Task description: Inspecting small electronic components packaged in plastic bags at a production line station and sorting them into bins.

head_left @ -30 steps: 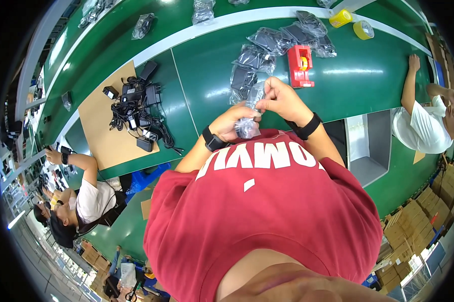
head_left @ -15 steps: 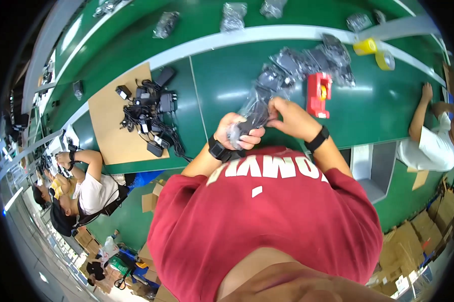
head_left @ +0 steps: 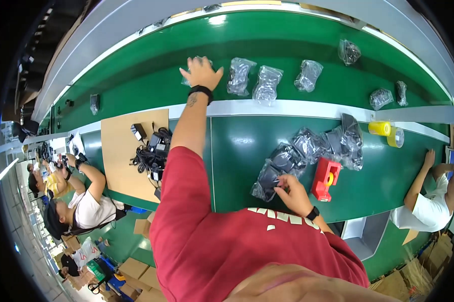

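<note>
My left hand (head_left: 203, 75) reaches far over the raised green strip, fingers spread, above a clear plastic bag (head_left: 185, 80) that it mostly covers. My right hand (head_left: 293, 195) is low over the near table, its thumb and curled fingers at the edge of a bagged power adapter (head_left: 266, 182), black inside clear plastic. More bagged adapters (head_left: 310, 145) lie in a curved, overlapping row beyond it. A red tape dispenser (head_left: 325, 179) stands just right of my right hand.
Loose black adapters with cables (head_left: 154, 151) lie on a cardboard sheet (head_left: 119, 166) at left. Several bagged adapters (head_left: 268, 83) are on the far strip behind a pale rail (head_left: 297, 106). Tape rolls (head_left: 379, 128) stand at right. Co-workers sit at left (head_left: 93, 201) and right (head_left: 423, 211).
My left hand has let go of the bagged adapter near my chest and moved far forward and left. My right hand stays by the near bag. The view has shifted to show more of the far strip.
</note>
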Tool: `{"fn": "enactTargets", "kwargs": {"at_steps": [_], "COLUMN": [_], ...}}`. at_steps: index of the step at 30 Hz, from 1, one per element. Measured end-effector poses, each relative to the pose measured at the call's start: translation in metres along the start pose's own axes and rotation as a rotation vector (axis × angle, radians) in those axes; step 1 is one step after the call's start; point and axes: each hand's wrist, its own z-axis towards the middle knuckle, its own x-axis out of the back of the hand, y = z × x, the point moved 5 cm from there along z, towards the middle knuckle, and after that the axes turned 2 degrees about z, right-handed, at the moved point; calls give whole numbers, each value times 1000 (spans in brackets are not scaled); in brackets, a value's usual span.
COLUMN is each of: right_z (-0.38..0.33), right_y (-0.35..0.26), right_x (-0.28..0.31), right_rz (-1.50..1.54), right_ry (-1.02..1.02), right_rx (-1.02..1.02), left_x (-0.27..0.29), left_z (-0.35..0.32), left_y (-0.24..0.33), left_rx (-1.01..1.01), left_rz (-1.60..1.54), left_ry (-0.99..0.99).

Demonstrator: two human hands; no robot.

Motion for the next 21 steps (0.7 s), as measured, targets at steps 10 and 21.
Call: {"fn": "enactTargets", "kwargs": {"at_steps": [10,21], "right_z": [17,13], "right_y": [-19,-44], "right_x": [5,13], "right_rz": [319,725], "right_ry": [104,86], "right_rx": [-44,68], "left_x": [30,135], "left_z": [-66,-281], "left_y": [-1,71], "left_rx": [389,452], "left_rz": [-1713,-2294], "left_ry": [-644,-1201]}}
